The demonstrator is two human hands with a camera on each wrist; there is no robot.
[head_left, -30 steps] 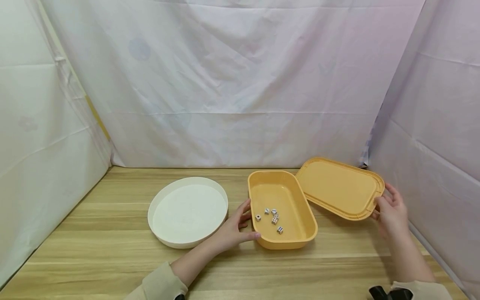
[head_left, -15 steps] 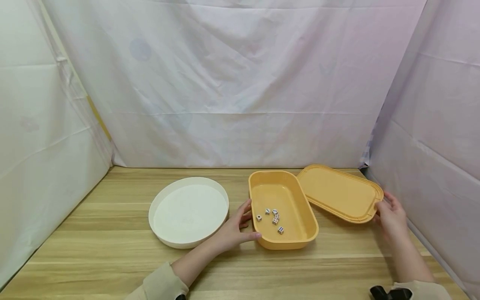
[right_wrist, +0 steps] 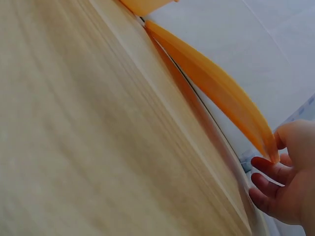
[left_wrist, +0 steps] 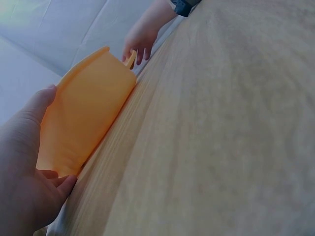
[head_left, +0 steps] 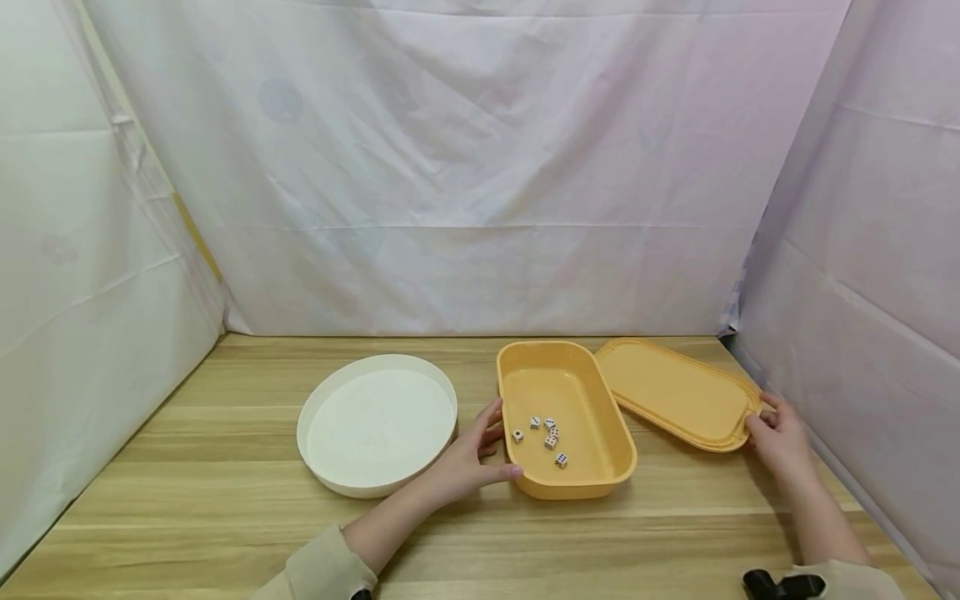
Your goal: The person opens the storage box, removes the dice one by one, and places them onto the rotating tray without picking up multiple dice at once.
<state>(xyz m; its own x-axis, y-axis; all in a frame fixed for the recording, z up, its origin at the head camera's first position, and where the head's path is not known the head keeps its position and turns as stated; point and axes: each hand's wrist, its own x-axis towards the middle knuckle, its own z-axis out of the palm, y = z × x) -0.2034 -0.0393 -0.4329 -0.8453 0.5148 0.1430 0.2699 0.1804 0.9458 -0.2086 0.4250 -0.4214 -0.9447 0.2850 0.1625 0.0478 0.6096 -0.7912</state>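
Observation:
A yellow rectangular box (head_left: 588, 417) stands open-topped on the table, with several white dice (head_left: 551, 435) lying near its front left. My left hand (head_left: 468, 467) holds the box by its left side, thumb at the near left corner of the rim; the left wrist view shows fingertips low on the box wall (left_wrist: 83, 108). To the right, my right hand (head_left: 780, 437) pinches the near right corner of the matching yellow lid (head_left: 675, 387). In the right wrist view the lid (right_wrist: 211, 88) slants, its far end low near the table and the held end raised.
A round white tray (head_left: 378, 425) sits on the wooden table (head_left: 187, 467) left of the box. White cloth (head_left: 480, 167) hangs at the back and along both sides. The right hand is close to the right-hand cloth.
My right hand has lowered the lid, its held end coming down toward the table and nearer me. The left hand, box and dice have stayed about where they were.

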